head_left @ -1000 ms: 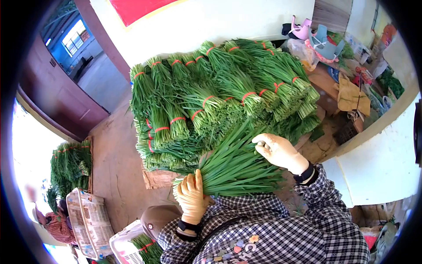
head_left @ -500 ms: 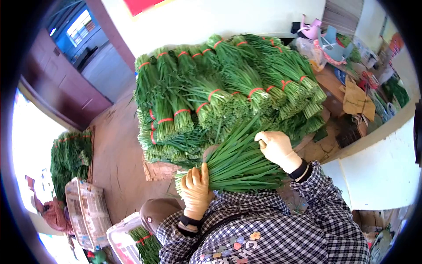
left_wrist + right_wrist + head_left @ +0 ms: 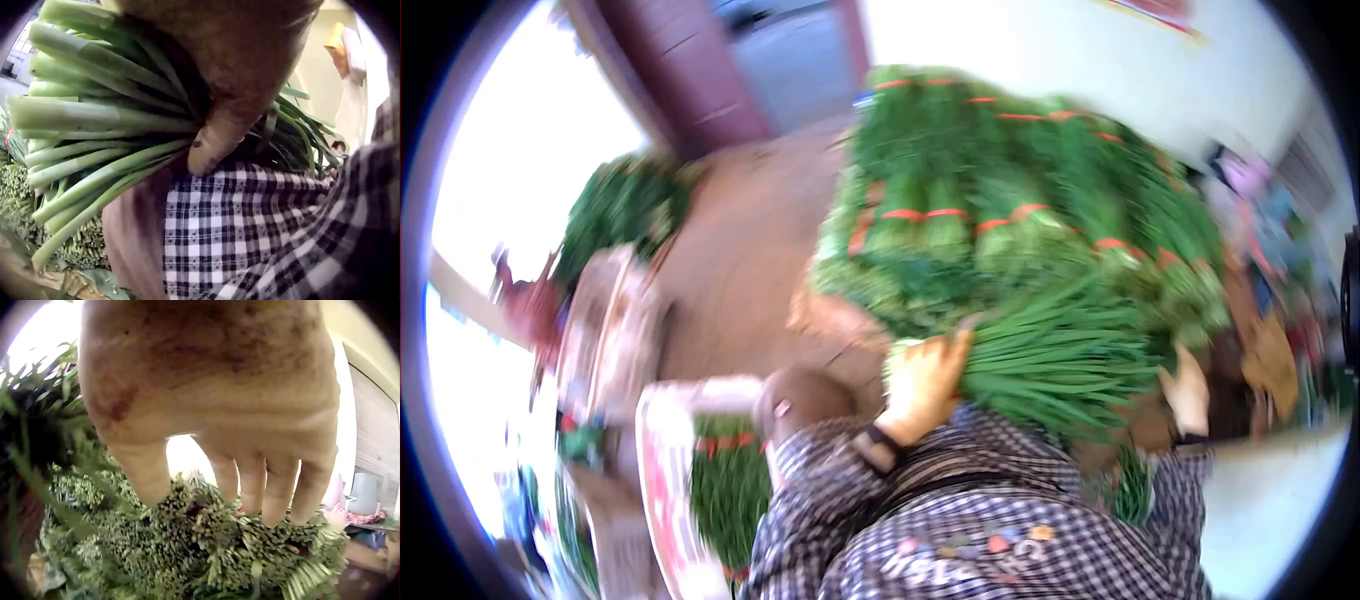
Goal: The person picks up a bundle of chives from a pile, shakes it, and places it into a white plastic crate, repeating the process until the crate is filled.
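My gloved left hand grips a loose bunch of garlic chives near its cut ends, in front of my checked shirt. In the left wrist view the pale stems fan out to the left, and the thumb wraps over them. The leaves spread rightward in the head view. Beyond their tips is my gloved right hand, holding nothing. Its fingers reach downward in the right wrist view, the glove soiled, with stacked chive ends behind them.
A large stack of chive bundles tied with red bands lies ahead. A white crate with a tied bundle stands at left; beyond are another basket, more chives and a person. A white surface is at right.
The head view has swung left and blurred, so the scene sits farther right. My right hand has left the leaves and its curled fingers have straightened. My left hand still holds the bunch.
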